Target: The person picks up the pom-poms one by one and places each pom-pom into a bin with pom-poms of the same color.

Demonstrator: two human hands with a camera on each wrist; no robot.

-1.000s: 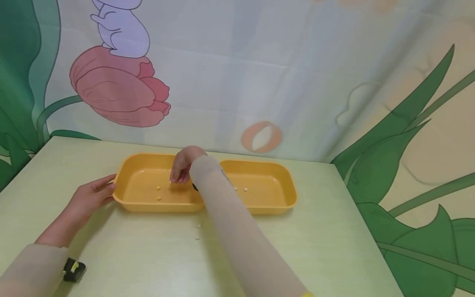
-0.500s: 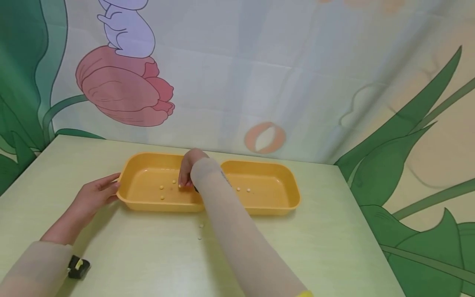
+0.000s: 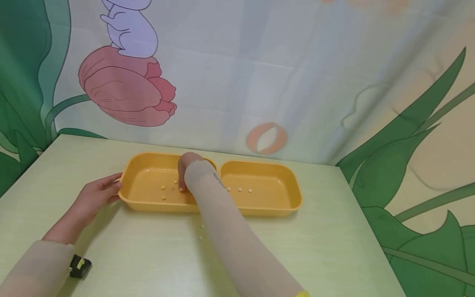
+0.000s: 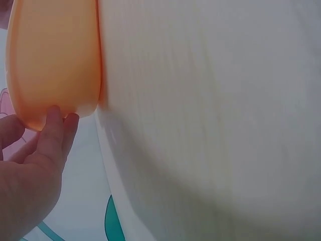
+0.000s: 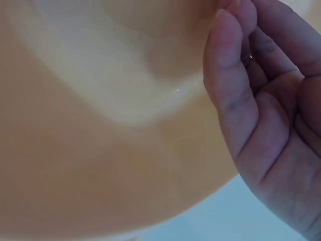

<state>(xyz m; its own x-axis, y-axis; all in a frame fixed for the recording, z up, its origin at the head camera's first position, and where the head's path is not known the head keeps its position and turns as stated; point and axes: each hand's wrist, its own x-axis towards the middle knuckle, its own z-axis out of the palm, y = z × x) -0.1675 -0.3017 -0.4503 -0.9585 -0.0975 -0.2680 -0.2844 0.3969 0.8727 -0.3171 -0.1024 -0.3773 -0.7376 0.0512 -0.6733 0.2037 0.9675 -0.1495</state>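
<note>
Two yellow-orange plastic trays stand side by side in the head view, the left tray (image 3: 148, 206) and the right tray (image 3: 274, 211). My left hand (image 3: 94, 198) grips the left tray's outer end, its fingers (image 4: 52, 135) against the outside wall under the rim. Reaching down into the left tray, my right hand (image 3: 184, 170) pinches a small pale bead (image 3: 180, 189) close over the tray floor. Nearby lie loose beads (image 3: 163, 187). In the right wrist view, the thumb and curled fingers of my right hand (image 5: 271, 100) meet at the tips; the bead is hidden there.
A short row of pale beads (image 3: 239, 189) lies in the right tray. Two more beads (image 3: 202, 226) lie on the pale table (image 3: 148, 255) in front. My right forearm crosses the trays' middle. A printed curtain (image 3: 208, 82) hangs behind the table.
A bead my right hand held earlier now lies in the left tray. The hand has lowered with another bead, and the forearm has shifted left, uncovering one more bead in the right tray.
</note>
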